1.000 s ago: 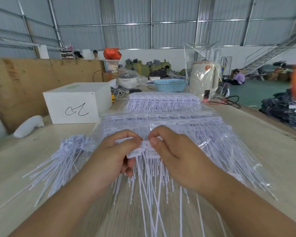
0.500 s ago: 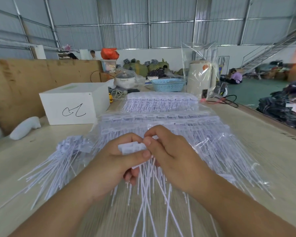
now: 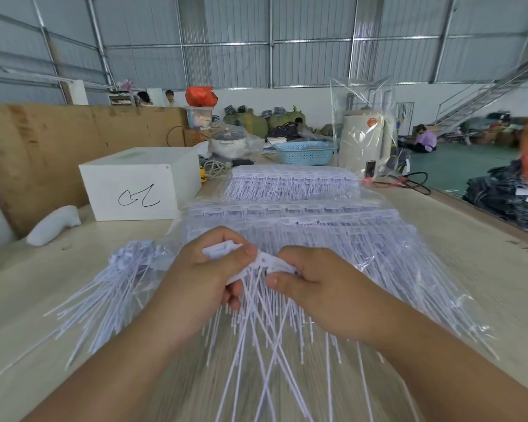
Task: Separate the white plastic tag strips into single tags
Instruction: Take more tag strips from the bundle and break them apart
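The left hand is pinching the flat white head of one tag between its thumb and curled fingers. The right hand is pinching the tag strip just beside it, with the thumb on the near side and the fingers curled over the top. The two hands are almost touching. The long thin tails of the tags are hanging down from the hands toward the person and are crossing over each other.

It looks like the person is breaking one tag off the end of the strip. The next move probably calls for a small twist or pull, with the left hand going away from the right hand, so the little joint snaps. The right hand would need to be gripping firmly so the other tags are not bending.

The tags are white, thin and bendy, each with a small flat head and a long skinny tail.

Left of the hands, a pile of single tags is lying on the table, spread like a fan. Behind the hands, more strips are lying in clear bags. Further behind and to the left of the hands, a white box is sitting.
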Demonstrator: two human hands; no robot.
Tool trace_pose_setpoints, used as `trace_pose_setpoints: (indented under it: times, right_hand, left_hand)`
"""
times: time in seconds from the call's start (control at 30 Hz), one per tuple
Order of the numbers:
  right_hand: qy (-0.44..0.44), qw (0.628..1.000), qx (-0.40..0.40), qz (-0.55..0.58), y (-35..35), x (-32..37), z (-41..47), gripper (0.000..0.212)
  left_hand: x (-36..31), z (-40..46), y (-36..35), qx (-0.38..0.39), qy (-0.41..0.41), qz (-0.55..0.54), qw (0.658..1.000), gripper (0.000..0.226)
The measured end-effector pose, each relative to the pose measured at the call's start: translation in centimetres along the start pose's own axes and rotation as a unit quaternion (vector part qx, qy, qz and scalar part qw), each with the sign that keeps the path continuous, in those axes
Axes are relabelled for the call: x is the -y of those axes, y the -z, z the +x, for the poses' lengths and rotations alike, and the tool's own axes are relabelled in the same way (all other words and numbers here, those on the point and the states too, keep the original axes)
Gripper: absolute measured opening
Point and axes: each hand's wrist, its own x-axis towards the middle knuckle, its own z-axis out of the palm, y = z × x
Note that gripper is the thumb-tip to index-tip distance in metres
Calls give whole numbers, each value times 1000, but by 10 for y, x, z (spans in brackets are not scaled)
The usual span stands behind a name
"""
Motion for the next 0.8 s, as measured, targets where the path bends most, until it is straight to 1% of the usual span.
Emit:
trace_pose_setpoints:
  times: [0.13,0.17,0.2,0.27,0.3,0.33,0.37,0.4,0.43,0.5,0.53,0.57,0.63,0.7,0.8]
  right_hand:
    - [5,997,-77,-12,-10,9,2,28]
    - [7,995,-99,0,-13,12,2,28]
    - [8,990,-138,32,-15,14,3,29]
    - [10,965,-232,126,-9,13,6,32]
    - [15,957,-248,149,-3,11,5,32]
    - [28,962,-231,143,2,7,3,30]
    - [39,973,-193,123,5,7,0,24]
    - [37,985,-141,97,4,7,-3,12]
    - [21,993,-91,69,1,7,-5,7]
    - [17,999,-42,9,-6,6,-6,47]
    - [22,999,-30,0,-8,5,-5,58]
    - [28,999,-21,1,-9,6,-5,63]
    - [31,999,1,-17,-7,7,-5,67]
    - [32,998,26,-51,-8,7,-6,68]
    - [40,997,34,-63,-10,8,-5,68]
  left_hand:
    - [-3,-1,-7,-38,19,-77,996,14]
    - [-3,-2,-9,-45,23,-102,993,13]
    - [-3,-3,-11,-52,29,-129,990,14]
    - [-2,-3,-11,-70,43,-168,982,23]
    - [-3,-3,-9,-79,48,-179,980,24]
    - [-4,-2,-7,-84,49,-181,979,21]
    - [-5,-1,-4,-76,48,-175,980,15]
    - [-6,-1,-2,-57,48,-161,984,9]
    - [-6,-1,-1,-29,50,-140,988,11]
    - [-4,-4,-3,36,60,-94,993,19]
    - [-4,-5,-4,59,63,-83,993,20]
    - [-4,-6,-4,74,65,-77,992,18]
    - [-6,-7,-4,95,68,-61,991,13]
    - [-7,-8,-2,118,64,-43,990,12]
    - [-7,-9,-3,130,44,-25,990,10]
